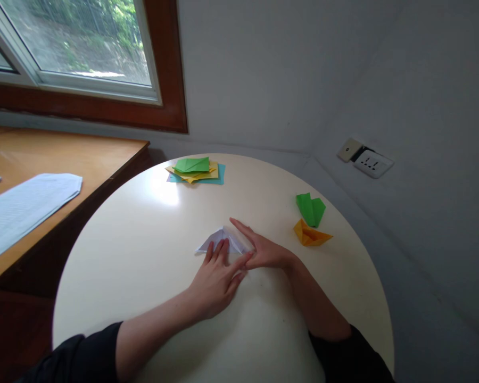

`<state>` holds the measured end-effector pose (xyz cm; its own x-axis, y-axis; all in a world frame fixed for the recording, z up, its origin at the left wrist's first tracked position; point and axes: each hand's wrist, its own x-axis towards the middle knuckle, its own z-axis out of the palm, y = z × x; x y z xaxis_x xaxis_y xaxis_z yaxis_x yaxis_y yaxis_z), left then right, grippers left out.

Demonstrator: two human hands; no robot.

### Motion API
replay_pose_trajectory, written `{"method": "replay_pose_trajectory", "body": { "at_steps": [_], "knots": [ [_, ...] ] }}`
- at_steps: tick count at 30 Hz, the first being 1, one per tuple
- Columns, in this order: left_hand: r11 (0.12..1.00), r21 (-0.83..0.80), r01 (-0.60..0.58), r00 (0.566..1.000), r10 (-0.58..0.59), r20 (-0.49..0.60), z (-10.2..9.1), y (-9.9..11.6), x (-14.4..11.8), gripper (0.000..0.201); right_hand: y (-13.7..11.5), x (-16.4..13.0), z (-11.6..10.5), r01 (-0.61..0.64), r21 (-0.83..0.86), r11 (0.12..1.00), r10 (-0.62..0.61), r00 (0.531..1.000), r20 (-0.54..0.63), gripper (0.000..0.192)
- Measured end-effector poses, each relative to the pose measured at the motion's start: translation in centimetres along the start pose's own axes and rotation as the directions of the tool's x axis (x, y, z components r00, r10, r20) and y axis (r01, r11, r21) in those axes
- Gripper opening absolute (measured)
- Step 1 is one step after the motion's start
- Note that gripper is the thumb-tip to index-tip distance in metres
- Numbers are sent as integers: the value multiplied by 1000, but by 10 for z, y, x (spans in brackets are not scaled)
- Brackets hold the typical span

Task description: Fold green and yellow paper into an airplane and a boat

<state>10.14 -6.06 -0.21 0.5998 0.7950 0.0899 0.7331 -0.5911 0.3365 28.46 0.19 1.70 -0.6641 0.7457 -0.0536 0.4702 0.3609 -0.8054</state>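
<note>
- Head view: a folded white paper (223, 240) lies flat on the round white counter (143, 255), pressed down by both hands.
- The left hand (214, 279) is laid over the near edge of the white paper, fingers spread and flat. Nothing is pinched — the grip is apart, only bearing down on the sheet.
- The right hand (263, 250) is set just right of the left one, touching it at the fingertips. Its forefinger is stretched along the right slanted edge of the white paper, and the other fingers are curled in loosely. No clamp on the sheet can be seen, only pressure along the crease.
- Well to the right of the right hand, a folded green paper (310, 208) and a folded orange paper (310, 234) lie touching each other near the counter rim.
- Far beyond both hands, a stack of coloured sheets (195, 170) rests on the far side of the counter.
- To the left of the left hand, off the counter, a wooden desk (64, 154) carries a printed sheet (24, 205).
- A risk is judged here — the white paper is held by flat pressure alone on a glossy counter, so it could slide under the hands. The crease would then be run off line.
- If the left hand were lifted too early, the raised flap could spring open.
</note>
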Motion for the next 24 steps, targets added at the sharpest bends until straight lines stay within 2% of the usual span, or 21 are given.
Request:
{"method": "replay_pose_trajectory", "body": {
  "at_steps": [3, 7, 9, 13, 15, 24],
  "knots": [
    [999, 22, -33, 999, 33, -23, 2, -3, 0, 46, 3, -4, -5, 56, 148, 987, -58, 998, 7, 99],
    [994, 46, -99, 995, 100, -22, 3, -7, 0, 47, 8, -5, -5, 91, 359, 929, -75, 995, -58, 87],
    [990, 50, -128, 992, 129, -14, 3, -9, 1, 48, 8, -3, -3, 84, 332, 940, -65, 996, -66, 80],
    [986, 45, -162, 986, 163, -26, 5, -10, 3, 48, 2, 3, 2, 13, 126, 992, -6, 998, -55, 73],
    [985, 43, -167, 985, 169, -43, 7, -10, 3, 49, -1, 5, 4, -22, 78, 997, 26, 998, -59, 70],
    [980, 48, -195, 977, 198, -83, 9, -8, 3, 37, 0, 4, 5, -45, 94, 995, 55, 992, -113, 59]
  ]
}}
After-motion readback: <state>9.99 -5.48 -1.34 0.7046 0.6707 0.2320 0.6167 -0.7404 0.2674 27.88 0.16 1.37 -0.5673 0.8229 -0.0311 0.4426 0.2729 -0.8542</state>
